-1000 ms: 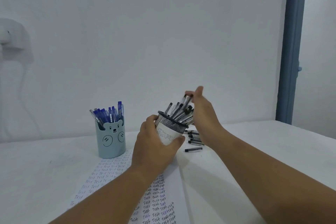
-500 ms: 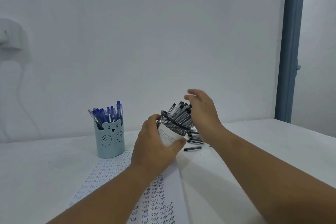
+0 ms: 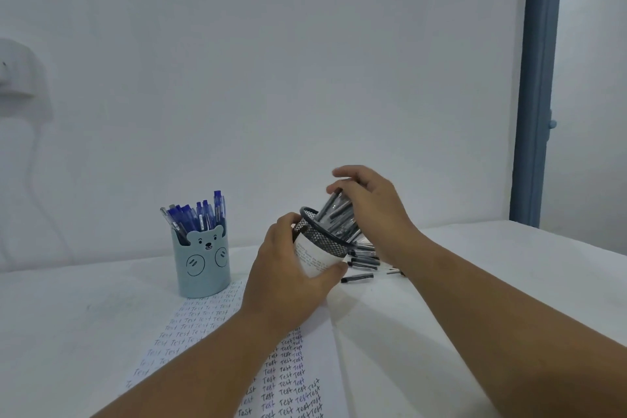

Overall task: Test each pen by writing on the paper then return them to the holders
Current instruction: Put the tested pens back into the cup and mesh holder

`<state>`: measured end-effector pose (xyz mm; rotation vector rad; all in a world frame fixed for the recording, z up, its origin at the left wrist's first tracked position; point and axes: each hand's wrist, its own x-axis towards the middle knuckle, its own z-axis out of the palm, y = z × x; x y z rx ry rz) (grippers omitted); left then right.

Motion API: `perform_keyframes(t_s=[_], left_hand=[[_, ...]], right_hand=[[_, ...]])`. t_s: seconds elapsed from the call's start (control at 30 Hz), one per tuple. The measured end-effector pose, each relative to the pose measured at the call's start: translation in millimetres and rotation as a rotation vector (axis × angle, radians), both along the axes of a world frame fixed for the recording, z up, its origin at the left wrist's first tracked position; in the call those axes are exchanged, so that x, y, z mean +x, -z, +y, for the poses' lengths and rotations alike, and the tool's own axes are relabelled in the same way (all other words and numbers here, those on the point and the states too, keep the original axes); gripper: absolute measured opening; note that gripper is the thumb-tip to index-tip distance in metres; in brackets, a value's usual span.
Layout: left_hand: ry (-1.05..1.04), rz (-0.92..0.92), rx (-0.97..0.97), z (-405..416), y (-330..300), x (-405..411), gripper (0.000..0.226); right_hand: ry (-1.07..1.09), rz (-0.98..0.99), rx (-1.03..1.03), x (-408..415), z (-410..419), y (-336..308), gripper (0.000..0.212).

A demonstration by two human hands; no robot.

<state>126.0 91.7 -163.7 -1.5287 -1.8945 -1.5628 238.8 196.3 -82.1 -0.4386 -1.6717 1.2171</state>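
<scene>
L hand [image 3: 288, 276] is gripping the mesh holder [image 3: 322, 241] w/ fingers curled round its wall, tipping the mouth toward 2 o'clock. Black pens [image 3: 339, 217] are leaning inside, long axes running 7-to-1. R hand [image 3: 369, 204] is sitting right over their tops, fingers loosely spread, touching; can't tell if any is pinched. Loose pens [image 3: 363, 263] are lying at 4 o'clock of holder, nearer R hand. Paper [image 3: 291, 383] is at 6.

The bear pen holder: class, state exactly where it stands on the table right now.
In the head view the bear pen holder stands upright, left of centre, at the far end of the paper, apart from the left hand gripping the mesh cup.
</scene>
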Motion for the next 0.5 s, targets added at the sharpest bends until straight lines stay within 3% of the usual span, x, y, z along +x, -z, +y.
perform_keyframes(t_s=[0.07,0.17,0.3,0.4,0.5], left_hand=[[-0.017,0.010,-0.015,-0.7,0.7,-3.3,0.085],[-0.036,-0.011,-0.033,-1.3,1.5,-6.1,0.085],[-0.037,-0.012,-0.036,-1.0,1.4,-6.1,0.084],[-0.033,-0.035,-0.033,-0.4,1.7,-5.4,0.082],[-0.028,-0.050,-0.036,0.1,1.5,-2.9,0.082]], right_hand=[[-0.021,-0.086,0.060,0.3,0.8,0.8,0.024],[-0.112,-0.042,0.004,-0.6,-1.4,4.6,0.037],[-0.041,-0.054,0.147,-1.9,-0.2,8.5,0.013],[0.048,0.019,0.107,-3.2,1.0,9.8,0.011],[0.050,-0.020,0.010,-2.0,0.0,4.5,0.041]])
